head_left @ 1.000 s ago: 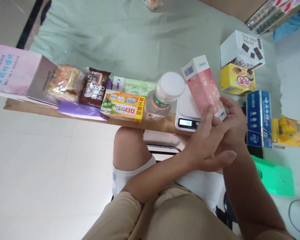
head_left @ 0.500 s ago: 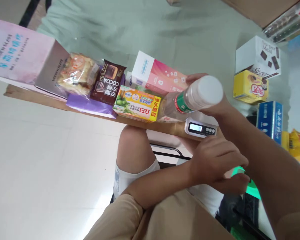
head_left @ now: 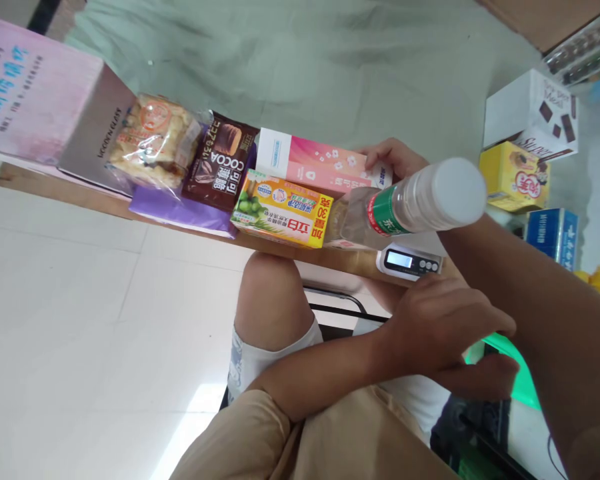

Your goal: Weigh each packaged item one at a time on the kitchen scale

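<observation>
My right hand (head_left: 399, 159) reaches behind the bottle, its fingers gripping the right end of a pink-and-white box (head_left: 325, 160). The clear plastic bottle (head_left: 405, 207), with a white cap and green label, stands in front of that wrist and hides part of the hand. Below the pink box sits a yellow-orange carton (head_left: 283, 210) with Chinese print. My left hand (head_left: 450, 330) hovers over my lap, just below a white digital scale (head_left: 410, 261) with a lit display. Its thumb and loosely bent fingers are apart, with nothing seen between them.
Leftward along the board (head_left: 60, 187) are a brown cocoa snack packet (head_left: 220, 160), a purple item (head_left: 180, 213), a bagged pastry (head_left: 155, 143) and a large pink box (head_left: 35, 93). At the right stand a white box (head_left: 530, 113), a yellow box (head_left: 515, 177) and a blue box (head_left: 553, 233).
The pink-and-white box has come down and left behind the yellow-orange carton, lying flatter, with my right hand at its end. My left hand stays over my lap. The view has shifted slightly.
</observation>
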A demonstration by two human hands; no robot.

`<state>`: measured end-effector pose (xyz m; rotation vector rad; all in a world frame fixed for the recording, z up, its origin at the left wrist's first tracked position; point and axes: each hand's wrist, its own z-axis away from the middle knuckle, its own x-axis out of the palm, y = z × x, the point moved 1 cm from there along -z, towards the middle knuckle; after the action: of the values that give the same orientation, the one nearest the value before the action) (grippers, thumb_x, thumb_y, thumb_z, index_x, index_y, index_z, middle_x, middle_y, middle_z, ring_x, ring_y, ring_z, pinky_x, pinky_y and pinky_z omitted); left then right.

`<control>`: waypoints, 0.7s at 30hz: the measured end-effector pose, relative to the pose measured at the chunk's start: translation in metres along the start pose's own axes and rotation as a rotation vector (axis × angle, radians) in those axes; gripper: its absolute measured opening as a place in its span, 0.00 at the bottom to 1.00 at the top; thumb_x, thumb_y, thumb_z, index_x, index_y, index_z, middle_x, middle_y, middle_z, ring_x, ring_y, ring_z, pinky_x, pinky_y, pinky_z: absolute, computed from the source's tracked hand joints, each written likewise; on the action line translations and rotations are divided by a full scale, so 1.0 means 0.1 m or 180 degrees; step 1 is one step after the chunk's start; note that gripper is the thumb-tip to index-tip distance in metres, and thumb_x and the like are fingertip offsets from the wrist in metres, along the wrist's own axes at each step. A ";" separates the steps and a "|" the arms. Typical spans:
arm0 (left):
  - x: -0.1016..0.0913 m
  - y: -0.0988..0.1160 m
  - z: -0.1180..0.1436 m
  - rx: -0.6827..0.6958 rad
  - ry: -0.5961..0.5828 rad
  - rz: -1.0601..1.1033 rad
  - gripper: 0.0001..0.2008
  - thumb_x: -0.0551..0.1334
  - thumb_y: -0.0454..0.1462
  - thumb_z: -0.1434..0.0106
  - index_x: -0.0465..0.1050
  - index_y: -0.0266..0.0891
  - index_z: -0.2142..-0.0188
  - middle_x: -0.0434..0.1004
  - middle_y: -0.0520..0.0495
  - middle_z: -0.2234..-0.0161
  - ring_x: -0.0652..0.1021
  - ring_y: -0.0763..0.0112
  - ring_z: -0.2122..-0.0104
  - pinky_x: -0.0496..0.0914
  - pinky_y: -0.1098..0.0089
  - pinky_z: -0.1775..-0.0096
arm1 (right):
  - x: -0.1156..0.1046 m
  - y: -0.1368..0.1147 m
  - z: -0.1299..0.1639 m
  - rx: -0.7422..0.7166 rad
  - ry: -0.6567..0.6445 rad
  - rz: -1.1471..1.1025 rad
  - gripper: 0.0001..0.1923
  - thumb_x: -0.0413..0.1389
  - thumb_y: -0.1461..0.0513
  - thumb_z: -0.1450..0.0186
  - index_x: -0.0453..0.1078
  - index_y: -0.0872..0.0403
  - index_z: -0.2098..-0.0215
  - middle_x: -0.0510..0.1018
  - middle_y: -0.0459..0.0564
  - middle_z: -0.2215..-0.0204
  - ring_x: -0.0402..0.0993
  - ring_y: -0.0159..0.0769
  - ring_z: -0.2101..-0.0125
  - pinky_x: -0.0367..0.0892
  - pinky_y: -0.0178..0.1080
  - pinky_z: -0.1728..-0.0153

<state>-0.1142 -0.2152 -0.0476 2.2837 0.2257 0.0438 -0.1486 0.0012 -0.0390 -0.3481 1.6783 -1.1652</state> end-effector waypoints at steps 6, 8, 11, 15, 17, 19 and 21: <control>0.08 -0.03 0.03 -0.0044 0.0119 -0.0065 0.21 0.57 0.52 0.32 0.75 0.39 0.55 0.72 0.50 0.73 0.80 0.65 0.64 0.75 0.60 0.55 | -0.07 -0.05 0.10 0.0010 0.0001 -0.0350 0.39 0.72 0.43 0.45 0.68 0.46 0.41 0.69 0.51 0.29 0.63 0.39 0.27 0.61 0.46 0.26; 0.09 -0.05 0.04 -0.0114 0.0207 -0.0142 0.22 0.55 0.55 0.32 0.76 0.41 0.56 0.71 0.51 0.74 0.78 0.65 0.67 0.75 0.58 0.56 | -0.13 -0.13 0.39 0.0142 0.0704 -0.0387 0.37 0.70 0.42 0.44 0.70 0.46 0.43 0.73 0.53 0.32 0.66 0.42 0.29 0.61 0.51 0.26; 0.05 -0.06 0.02 -0.0068 0.0474 -0.0139 0.23 0.52 0.57 0.32 0.74 0.42 0.59 0.70 0.51 0.76 0.76 0.66 0.70 0.74 0.58 0.58 | -0.15 -0.22 1.13 0.0431 0.2168 -0.0768 0.31 0.68 0.43 0.48 0.72 0.46 0.51 0.81 0.54 0.44 0.79 0.49 0.43 0.71 0.60 0.35; -0.01 -0.05 -0.05 -0.0038 0.0564 0.0136 0.21 0.48 0.52 0.28 0.70 0.41 0.61 0.73 0.49 0.73 0.77 0.65 0.68 0.72 0.59 0.58 | 0.01 -0.23 2.35 0.1156 0.3880 -0.0668 0.18 0.59 0.48 0.50 0.71 0.44 0.64 0.79 0.51 0.63 0.81 0.46 0.62 0.76 0.60 0.50; -0.03 -0.03 -0.08 -0.0102 0.0523 0.0247 0.20 0.47 0.50 0.26 0.69 0.41 0.62 0.74 0.48 0.72 0.75 0.67 0.69 0.70 0.60 0.60 | 0.09 -0.17 2.87 0.1491 0.4398 -0.0526 0.13 0.56 0.50 0.47 0.69 0.45 0.66 0.76 0.49 0.67 0.78 0.45 0.67 0.76 0.60 0.56; -0.03 -0.03 -0.10 -0.0213 0.0402 0.0353 0.19 0.48 0.50 0.25 0.68 0.41 0.63 0.73 0.49 0.72 0.73 0.68 0.70 0.68 0.62 0.62 | 0.10 -0.09 3.28 0.1707 0.4782 -0.0376 0.09 0.55 0.54 0.46 0.66 0.45 0.67 0.74 0.48 0.68 0.76 0.44 0.67 0.76 0.58 0.58; -0.01 -0.04 -0.12 -0.0369 0.0198 0.0456 0.19 0.49 0.50 0.24 0.68 0.41 0.63 0.73 0.49 0.71 0.72 0.68 0.69 0.68 0.63 0.63 | 0.05 0.01 3.58 0.1824 0.5119 -0.0197 0.09 0.56 0.57 0.47 0.64 0.45 0.67 0.72 0.48 0.66 0.76 0.44 0.64 0.75 0.55 0.57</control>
<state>-0.1166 -0.2040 -0.0430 2.1814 0.0889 0.1974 0.1538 -0.1907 -0.0468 1.2356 2.3897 -2.1049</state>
